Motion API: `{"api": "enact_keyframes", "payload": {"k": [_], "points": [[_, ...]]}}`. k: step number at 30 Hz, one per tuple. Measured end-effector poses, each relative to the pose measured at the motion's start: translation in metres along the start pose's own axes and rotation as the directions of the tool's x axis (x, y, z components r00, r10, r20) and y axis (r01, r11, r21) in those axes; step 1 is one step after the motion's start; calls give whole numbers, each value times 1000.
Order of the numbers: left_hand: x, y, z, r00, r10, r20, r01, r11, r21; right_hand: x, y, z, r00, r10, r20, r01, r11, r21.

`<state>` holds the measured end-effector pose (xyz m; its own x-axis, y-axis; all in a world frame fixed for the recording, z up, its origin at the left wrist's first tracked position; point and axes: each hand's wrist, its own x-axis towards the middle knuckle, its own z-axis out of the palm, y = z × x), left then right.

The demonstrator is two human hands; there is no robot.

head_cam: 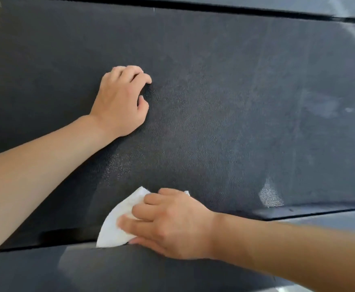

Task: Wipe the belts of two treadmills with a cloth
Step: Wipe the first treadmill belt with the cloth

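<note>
No text, label, brand, number or sign is readable here. The dark treadmill belt (214,102) has only a grainy surface with pale smudges, and the white cloth (117,224) has no print.

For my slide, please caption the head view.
Right hand wipes belt edge with cloth; left hand braces.

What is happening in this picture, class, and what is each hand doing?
A person is cleaning a treadmill belt. The right hand presses a white cloth flat on the near edge of the dark belt, where it meets the side rail. The left hand rests on the belt farther out, fingers curled, holding nothing, as if to brace. Pale dusty smears show on the belt to the right.
</note>
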<state>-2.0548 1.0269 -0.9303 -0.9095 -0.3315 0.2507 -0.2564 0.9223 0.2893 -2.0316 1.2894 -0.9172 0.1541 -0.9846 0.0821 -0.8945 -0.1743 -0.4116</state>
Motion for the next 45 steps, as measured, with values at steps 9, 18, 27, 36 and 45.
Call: {"api": "enact_keyframes", "payload": {"k": [9,18,27,36,45], "points": [[14,83,19,950,309,54,-291,933,-213,-127,57,-75,971,112,210,-99,993,-72],[30,163,62,904,378,199,-342,920,-192,-248,102,-113,899,437,2,-415,854,-314],[40,164,68,930,335,152,-306,934,-186,-216,201,-131,547,752,-367,-827,553,-100],[41,172,65,975,151,162,-131,983,-129,-100,250,-132,624,651,-433,-752,651,-105],[61,197,80,966,128,227,-126,992,-22,-211,259,-136,762,462,-453,-584,793,-173]]}}
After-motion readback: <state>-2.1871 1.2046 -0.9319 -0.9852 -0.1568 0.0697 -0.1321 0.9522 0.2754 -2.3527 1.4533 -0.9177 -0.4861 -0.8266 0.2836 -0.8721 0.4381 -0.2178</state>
